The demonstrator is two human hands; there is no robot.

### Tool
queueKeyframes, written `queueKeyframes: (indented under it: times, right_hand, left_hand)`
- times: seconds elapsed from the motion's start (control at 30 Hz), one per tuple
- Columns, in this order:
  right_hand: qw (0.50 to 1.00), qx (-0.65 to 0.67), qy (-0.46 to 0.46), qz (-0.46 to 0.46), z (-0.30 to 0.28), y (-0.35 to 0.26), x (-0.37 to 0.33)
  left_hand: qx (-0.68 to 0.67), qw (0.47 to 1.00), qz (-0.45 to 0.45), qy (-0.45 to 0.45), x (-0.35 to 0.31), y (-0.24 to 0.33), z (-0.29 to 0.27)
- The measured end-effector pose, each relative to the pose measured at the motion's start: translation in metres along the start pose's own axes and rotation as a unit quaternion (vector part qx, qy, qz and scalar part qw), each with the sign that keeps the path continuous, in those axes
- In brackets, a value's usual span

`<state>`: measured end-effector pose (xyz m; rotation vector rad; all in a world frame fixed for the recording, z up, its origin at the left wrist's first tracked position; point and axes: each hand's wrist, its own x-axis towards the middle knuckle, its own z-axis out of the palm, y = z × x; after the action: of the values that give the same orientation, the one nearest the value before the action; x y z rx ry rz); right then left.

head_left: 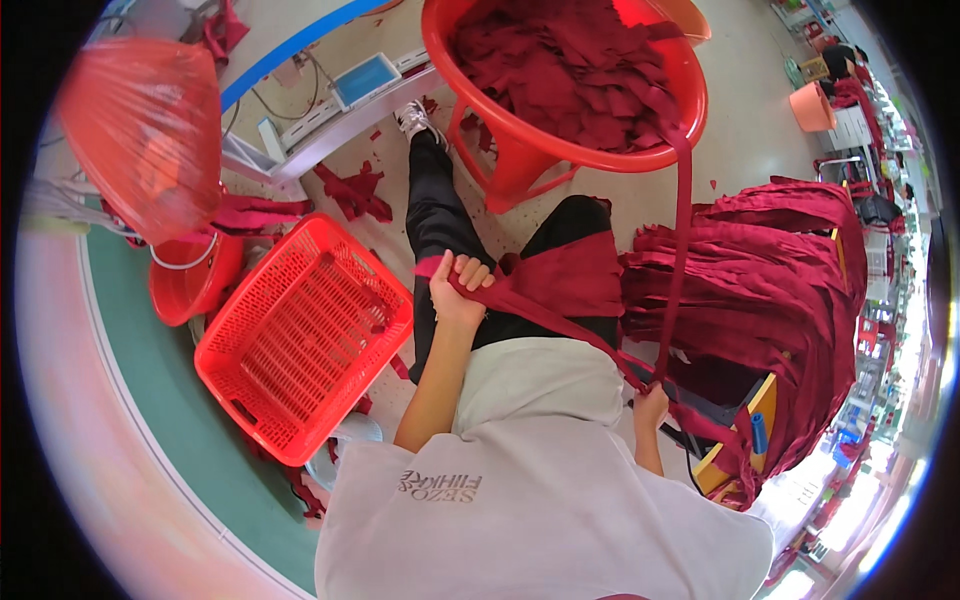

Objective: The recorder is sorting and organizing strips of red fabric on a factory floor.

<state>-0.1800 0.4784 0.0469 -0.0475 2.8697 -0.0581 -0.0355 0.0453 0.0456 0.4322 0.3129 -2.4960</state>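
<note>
My left hand [460, 287] is closed around one end of a dark red piece of fabric [575, 277] that lies over my lap. From that hand a narrow edge of the fabric runs slanting toward my right side. There my right hand [651, 403], low beside my hip, is closed on a dark red fabric strip [682, 230]. The strip rises from my right fist to the rim of a red plastic tub [688, 150] in front of my knees. Many cut red fabric pieces [565, 75] fill the tub. Whether the strip and the lap piece are joined, I cannot tell.
A red slotted basket [300, 335] stands at my left, beside a red bucket [182, 285] and a red plastic bag [145, 135]. On my right, long red fabric strips [770, 270] hang in a thick pile over a yellow-edged stand [765, 410]. Fabric scraps [355, 190] litter the floor.
</note>
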Motion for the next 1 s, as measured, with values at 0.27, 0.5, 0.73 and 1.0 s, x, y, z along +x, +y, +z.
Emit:
queueKeyframes:
  times: [0.27, 0.5, 0.73, 1.0]
  right_hand:
    - [0.942, 0.084, -0.214, -0.243, 0.016, -0.037, 0.050]
    - [0.854, 0.426, 0.044, -0.296, -0.098, -0.236, 0.167]
    - [0.893, 0.328, 0.143, -0.272, -0.114, -0.288, 0.231]
    - [0.877, 0.400, 0.028, -0.263, -0.102, -0.277, 0.216]
  left_hand:
    - [-0.022, 0.987, 0.135, 0.089, 0.001, 0.008, 0.032]
    - [-0.025, 0.999, 0.024, -0.040, 0.006, 0.036, -0.043]
    - [0.013, 0.999, 0.035, 0.009, 0.007, 0.034, -0.047]
    - [0.036, 0.998, 0.035, 0.026, 0.009, 0.038, -0.048]
